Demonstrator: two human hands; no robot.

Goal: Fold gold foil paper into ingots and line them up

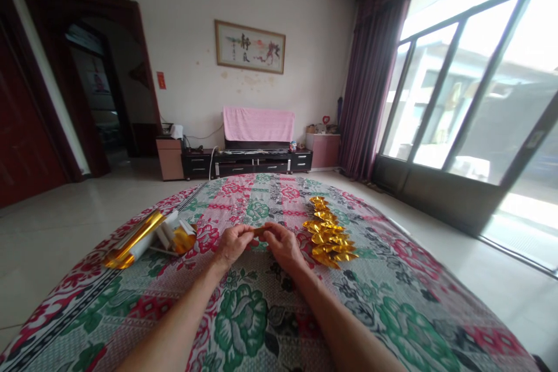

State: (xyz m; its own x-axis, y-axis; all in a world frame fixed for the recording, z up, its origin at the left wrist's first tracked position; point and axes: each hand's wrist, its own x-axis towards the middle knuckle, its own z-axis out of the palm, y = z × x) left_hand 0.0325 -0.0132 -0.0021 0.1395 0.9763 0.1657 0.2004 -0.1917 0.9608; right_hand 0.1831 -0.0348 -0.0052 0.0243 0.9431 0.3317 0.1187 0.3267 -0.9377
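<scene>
Between both hands, just above the flowered cloth, is a small strip of gold foil paper [258,232]. My left hand [236,244] pinches its left end, and my right hand [281,244] pinches the right end with thumb and fingers. Most of the strip is hidden by the fingertips. To the right of my right hand lies a row of folded gold foil pieces [328,233], boat-like with pointed ends, nested close together. Off to the left are loose rolled sheets of gold foil paper [142,238] with white backs, curling over one another.
A round table under a patterned red, green and grey cloth [242,319] fills the foreground. Beyond it stand a low black TV cabinet [257,167] and a screen covered by a pink cloth [258,124]. Glass doors [462,87] are at the right, a doorway at the left.
</scene>
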